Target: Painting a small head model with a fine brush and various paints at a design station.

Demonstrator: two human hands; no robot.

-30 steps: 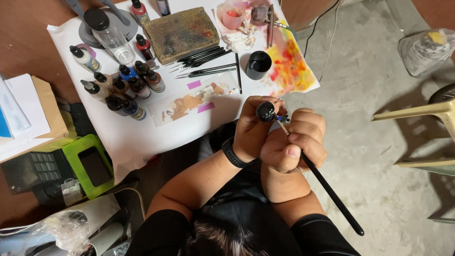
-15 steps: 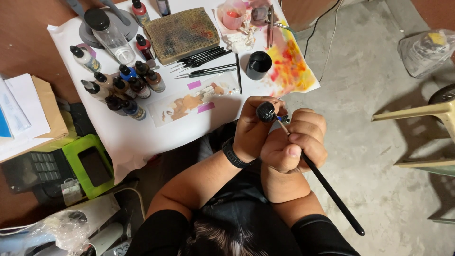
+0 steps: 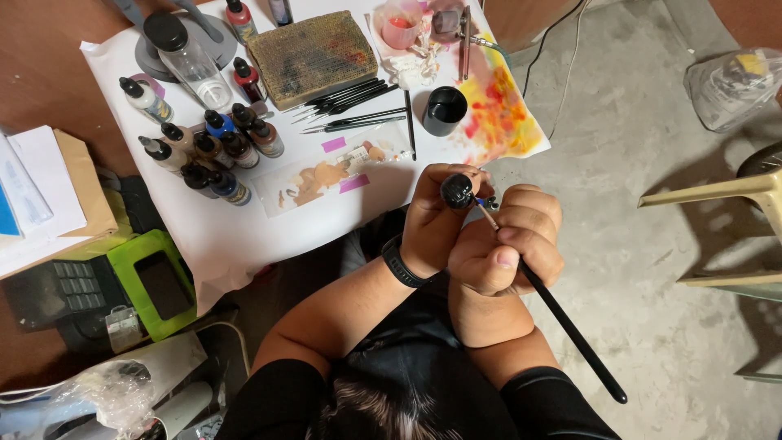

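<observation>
My left hand (image 3: 436, 216) grips a small black-capped piece (image 3: 457, 190). My right hand (image 3: 509, 244), touching it, pinches a long black brush (image 3: 570, 326). The brush's tip meets the piece; its handle slants away from the counter (image 3: 236, 236), toward my right elbow.

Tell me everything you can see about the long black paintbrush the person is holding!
The paintbrush has a long, thin, glossy black handle with a rounded end that points down and to the right, past the person's arm. Near the top comes a slim, pale metal-looking part, and the tip meets a small round black object with a bit of blue beside it. The bristles are too small to make out. The right hand grips the brush near the front, slanted, above the lap. The left hand holds the round object.
</observation>
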